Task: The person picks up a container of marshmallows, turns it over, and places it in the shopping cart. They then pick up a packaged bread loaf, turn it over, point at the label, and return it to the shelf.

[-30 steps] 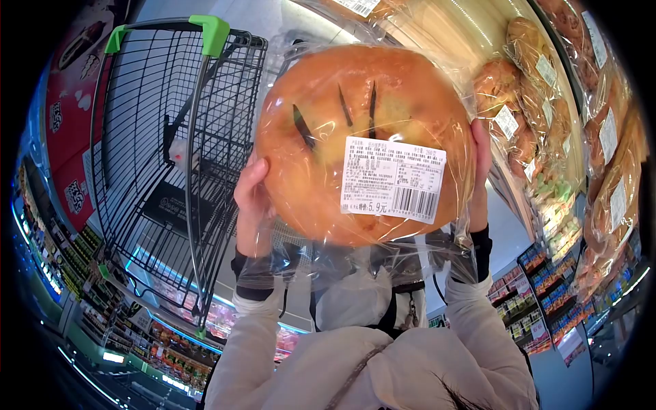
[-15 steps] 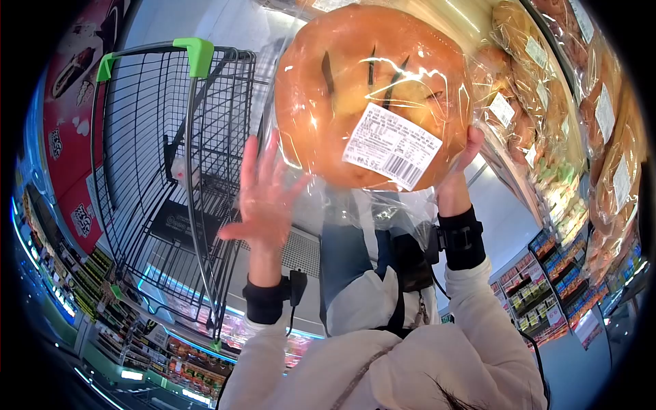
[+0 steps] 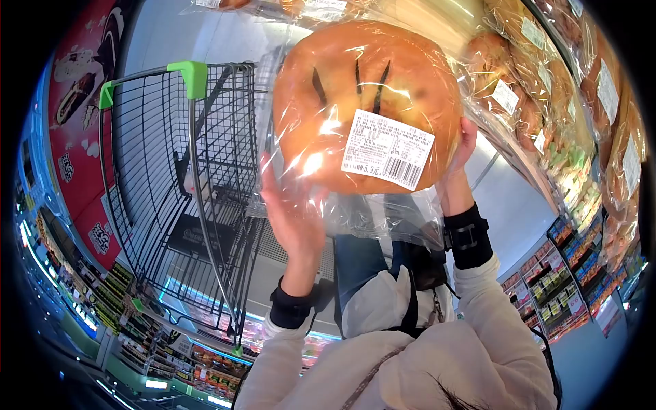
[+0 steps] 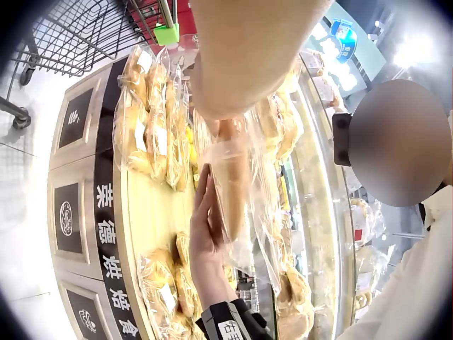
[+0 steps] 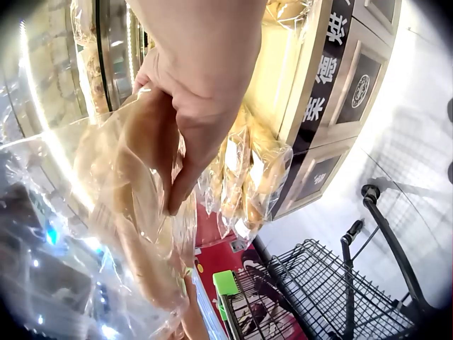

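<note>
A large round bread (image 3: 369, 89) with dark slits on top, in a clear plastic bag (image 3: 410, 215), is held up in front of the chest. A white price label (image 3: 387, 150) faces the head camera. My right hand (image 3: 456, 160) grips the bread's right edge; in the right wrist view its thumb and fingers pinch the wrapped rim. My left hand (image 3: 295, 215) is at the bag's lower left, its fingers extended and partly covered by the clear film. In the left wrist view the bread (image 4: 230, 188) appears edge-on, with the right hand (image 4: 207, 244) under it.
A wire shopping cart (image 3: 205, 157) with green corner pieces stands to the left. Bagged loaves (image 3: 533, 89) lie on the bakery shelf at right, and more wrapped loaves (image 4: 152, 127) sit on the wooden counter (image 4: 152, 216). Another person (image 4: 396, 262) shows at the left wrist view's right side.
The left hand came off the bread's left edge, spread its fingers, then moved right to the bag's lower left. The bread rose, tilted, and came partly back down in the right hand.
</note>
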{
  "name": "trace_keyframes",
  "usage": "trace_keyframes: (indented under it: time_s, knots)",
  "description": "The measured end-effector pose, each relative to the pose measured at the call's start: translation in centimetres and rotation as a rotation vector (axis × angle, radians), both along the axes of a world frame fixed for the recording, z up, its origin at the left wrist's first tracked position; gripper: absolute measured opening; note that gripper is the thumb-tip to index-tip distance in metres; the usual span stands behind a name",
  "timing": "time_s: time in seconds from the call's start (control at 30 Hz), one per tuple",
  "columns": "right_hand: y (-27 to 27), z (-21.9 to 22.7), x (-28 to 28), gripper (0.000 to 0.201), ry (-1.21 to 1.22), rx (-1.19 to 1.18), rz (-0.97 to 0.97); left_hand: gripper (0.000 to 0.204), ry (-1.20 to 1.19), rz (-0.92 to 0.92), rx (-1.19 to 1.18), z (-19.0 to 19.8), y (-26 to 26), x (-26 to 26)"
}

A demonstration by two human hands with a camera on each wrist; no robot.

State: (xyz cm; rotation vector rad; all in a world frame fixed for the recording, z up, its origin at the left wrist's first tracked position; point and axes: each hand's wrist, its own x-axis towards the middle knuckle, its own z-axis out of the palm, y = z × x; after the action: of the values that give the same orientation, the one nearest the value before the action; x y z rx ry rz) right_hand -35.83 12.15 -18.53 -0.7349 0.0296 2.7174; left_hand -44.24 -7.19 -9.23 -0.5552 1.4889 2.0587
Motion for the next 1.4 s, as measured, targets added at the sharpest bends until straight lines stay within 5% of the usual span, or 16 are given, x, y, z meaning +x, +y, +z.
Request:
trace_keyframes:
  time_s: [0.73, 1.4]
  knots:
    - [-0.7, 0.1, 0.1, 0.05, -0.22, -0.016, 0.045, 0.057, 0.023, -0.01, -0.065, 0.5, 0.3, 0.6]
    - [-1.0, -0.5, 0.5, 0.048, -0.153, -0.061, 0.014, 0.054, 0.05, -0.051, -0.02, 0.0, -0.4, 0.7]
